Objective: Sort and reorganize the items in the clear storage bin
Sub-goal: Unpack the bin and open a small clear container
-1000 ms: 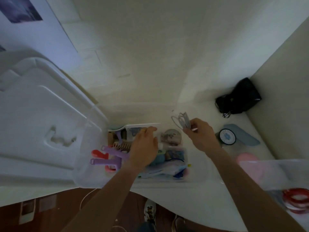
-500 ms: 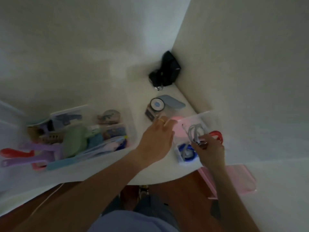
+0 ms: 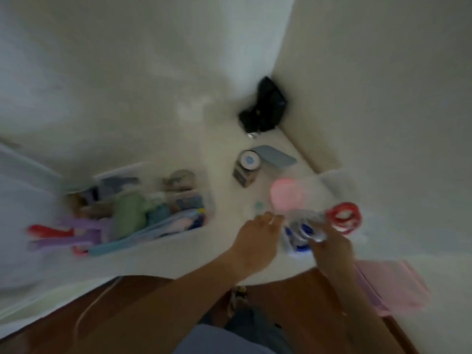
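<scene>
The clear storage bin point(image 3: 178, 241) sits at the left on the white table, full of mixed items: purple and red clips point(image 3: 69, 233), a green object point(image 3: 129, 215) and blue packets. A smaller clear container point(image 3: 329, 180) stands at the right with a red coil point(image 3: 344, 218), a pink object point(image 3: 286, 195) and something blue inside. My right hand point(image 3: 329, 246) holds a coiled grey-white cable point(image 3: 306, 223) over that small container. My left hand point(image 3: 258, 241) hovers beside it at the container's left edge, fingers loosely curled, holding nothing. The frame is blurred.
A black pouch point(image 3: 265, 108) lies in the far corner by the wall. A round-lidded jar point(image 3: 246, 167) and a grey-blue flat object point(image 3: 275, 157) sit behind the small container. A pink lid point(image 3: 393, 284) hangs off the table's right edge. Brown floor lies below.
The view swung right from the big bin to the small container. My right hand carried the cable from above the bin to over the small container; my left hand followed out of the bin.
</scene>
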Demonstrator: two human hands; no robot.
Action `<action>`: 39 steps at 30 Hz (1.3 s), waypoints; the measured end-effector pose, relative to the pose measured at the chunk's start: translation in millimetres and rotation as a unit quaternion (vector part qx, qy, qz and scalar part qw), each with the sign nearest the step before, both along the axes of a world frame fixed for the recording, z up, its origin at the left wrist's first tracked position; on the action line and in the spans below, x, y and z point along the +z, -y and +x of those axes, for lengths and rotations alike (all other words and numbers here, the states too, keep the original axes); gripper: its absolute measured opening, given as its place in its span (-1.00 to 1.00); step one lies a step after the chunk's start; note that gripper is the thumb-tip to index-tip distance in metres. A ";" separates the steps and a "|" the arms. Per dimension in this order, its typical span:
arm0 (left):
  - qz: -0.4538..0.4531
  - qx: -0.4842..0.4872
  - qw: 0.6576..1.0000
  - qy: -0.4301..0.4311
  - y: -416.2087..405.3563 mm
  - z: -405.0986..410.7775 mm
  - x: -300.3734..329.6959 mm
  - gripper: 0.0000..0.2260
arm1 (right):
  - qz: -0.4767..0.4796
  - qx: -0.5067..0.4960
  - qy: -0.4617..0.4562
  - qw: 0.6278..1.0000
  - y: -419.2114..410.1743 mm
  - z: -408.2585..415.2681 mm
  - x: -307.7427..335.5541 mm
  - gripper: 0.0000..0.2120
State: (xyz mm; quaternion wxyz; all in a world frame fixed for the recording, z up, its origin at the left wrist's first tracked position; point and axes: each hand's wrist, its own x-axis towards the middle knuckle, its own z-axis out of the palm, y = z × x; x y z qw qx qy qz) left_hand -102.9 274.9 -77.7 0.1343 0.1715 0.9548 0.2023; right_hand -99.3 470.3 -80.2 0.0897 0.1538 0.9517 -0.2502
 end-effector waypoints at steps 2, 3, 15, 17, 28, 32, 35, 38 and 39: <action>0.054 0.068 0.992 -0.092 34.6 6.2 19.3 -0.62 | -0.014 0.028 -0.037 0.999 32.2 -7.0 25.1 -0.72; 0.061 0.102 0.984 -0.135 54.9 8.7 27.8 -0.66 | -0.033 0.054 -0.060 0.996 54.1 -11.6 36.5 -0.74; -0.129 0.334 0.931 -0.067 280.5 26.8 -12.3 -0.51 | -0.085 0.349 0.087 0.929 306.0 -100.7 10.1 -0.58; -0.140 0.370 0.918 -0.035 299.4 24.6 -19.9 -0.43 | -0.089 0.374 0.087 0.919 337.1 -119.8 -8.0 -0.43; 0.168 0.551 0.815 0.067 358.8 2.5 -42.8 -0.50 | -0.310 0.239 0.161 0.906 403.1 -147.5 -61.4 -0.58; 0.366 0.573 0.731 0.066 363.9 -2.4 -30.9 -0.43 | -0.410 0.251 0.115 0.869 372.6 -139.5 -26.2 -0.59; 0.456 0.540 0.703 0.082 360.0 0.4 -12.5 -0.19 | -0.477 0.271 0.097 0.831 342.6 -134.9 7.3 -0.58; 0.442 0.448 0.773 0.078 352.4 6.1 0.5 0.06 | -0.522 0.279 0.079 0.803 317.2 -131.1 22.1 -0.55; 0.428 0.418 0.799 0.067 349.7 6.2 4.9 0.08 | -0.532 0.281 0.079 0.795 309.7 -130.0 24.9 -0.54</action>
